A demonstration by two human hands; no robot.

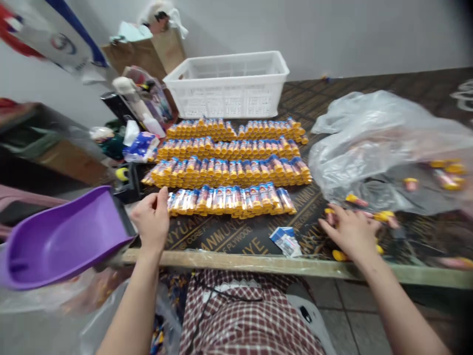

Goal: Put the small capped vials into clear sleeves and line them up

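My left hand [151,219] is closed, fingers curled in, beside the left end of the front row of small labelled tubes [229,199]. What lies inside it, if anything, is hidden. Further rows of these yellow-ended, blue-topped tubes [236,170] are stacked behind. At the right, my right hand [351,230] reaches palm down with fingers apart over loose pink tubes with yellow caps [386,217]; some lie under and around its fingers. A small stack of printed labels [286,241] rests on the table between my hands, near the front edge.
A white plastic basket [229,93] stands behind the rows. Clear plastic bags [380,143] cover the right side, with more capped tubes there. A purple scoop [70,236] juts out at the left. Tissues [142,146] and bottles crowd the back left. A wooden strip [236,261] edges the table.
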